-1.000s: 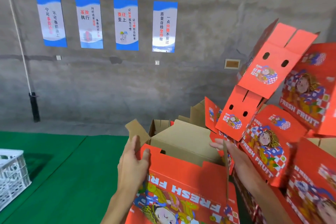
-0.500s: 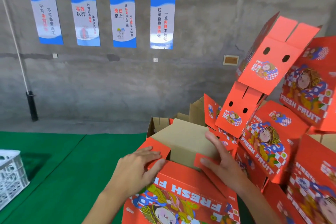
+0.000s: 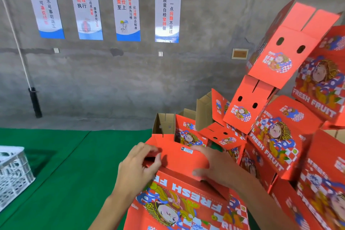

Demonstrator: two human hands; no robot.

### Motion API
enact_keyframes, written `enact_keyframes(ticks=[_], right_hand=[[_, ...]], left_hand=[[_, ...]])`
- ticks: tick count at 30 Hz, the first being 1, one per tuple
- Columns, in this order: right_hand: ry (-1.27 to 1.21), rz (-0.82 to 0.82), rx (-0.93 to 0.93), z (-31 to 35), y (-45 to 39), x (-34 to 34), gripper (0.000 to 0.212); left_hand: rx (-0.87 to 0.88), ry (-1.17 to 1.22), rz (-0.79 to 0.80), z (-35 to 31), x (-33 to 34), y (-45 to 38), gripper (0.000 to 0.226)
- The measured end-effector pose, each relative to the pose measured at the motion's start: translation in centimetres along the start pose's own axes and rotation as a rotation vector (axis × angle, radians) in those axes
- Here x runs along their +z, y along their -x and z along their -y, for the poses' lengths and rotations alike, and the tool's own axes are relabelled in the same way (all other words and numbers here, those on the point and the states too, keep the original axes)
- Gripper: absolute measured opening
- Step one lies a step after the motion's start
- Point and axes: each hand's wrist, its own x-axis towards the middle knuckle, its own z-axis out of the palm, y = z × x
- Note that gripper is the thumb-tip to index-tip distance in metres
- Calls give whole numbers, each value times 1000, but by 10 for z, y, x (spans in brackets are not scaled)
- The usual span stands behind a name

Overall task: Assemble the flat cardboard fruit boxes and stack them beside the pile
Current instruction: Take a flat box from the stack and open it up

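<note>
A red fruit box [image 3: 183, 203] printed "FRESH FRUIT" fills the lower middle, its far end toward the wall. My left hand [image 3: 139, 166] curls its fingers round the left end flap of that box. My right hand [image 3: 214, 168] lies flat on the red top flaps [image 3: 179, 157], fingers spread and pressing them down. A pile of assembled red boxes [image 3: 276, 136] rises at the right, tilted and leaning on one another up to the top right corner.
Green floor covering [image 3: 71, 173] spreads to the left. A white plastic crate [image 3: 13, 173] stands at the left edge. Several open boxes showing brown insides [image 3: 164, 123] sit behind the held box. A grey concrete wall with several posters [image 3: 127, 12] lies behind.
The brown inside of the held box is now covered by red flaps folded down. My right hand moved onto the flaps; my left hand shifted to the left end flap.
</note>
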Motion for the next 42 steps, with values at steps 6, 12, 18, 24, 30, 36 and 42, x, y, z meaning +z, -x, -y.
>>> enact_keyframes(ticks=[6, 12, 18, 24, 30, 36, 42], right_hand=[[-311, -108, -37, -1, 1, -7, 44], [-595, -598, 222, -31, 27, 25, 68], [-1174, -235, 596, -48, 42, 46, 64], [-1243, 199, 558, -57, 74, 53, 79], [-1487, 387, 543, -57, 89, 51, 72], [-1630, 342, 579, -45, 82, 52, 65], [-1618, 102, 300, -7, 28, -17, 58]], left_hand=[[80, -138, 151, 1, -1, -4, 43], [-46, -182, 149, 4, 0, -10, 52], [-77, -122, 101, 10, 5, -17, 56], [-89, -110, 136, 17, 9, -31, 48], [-48, -100, 96, 22, 10, -31, 47], [28, 72, -29, 23, -9, -39, 41], [73, 184, -243, 0, -47, -84, 40]])
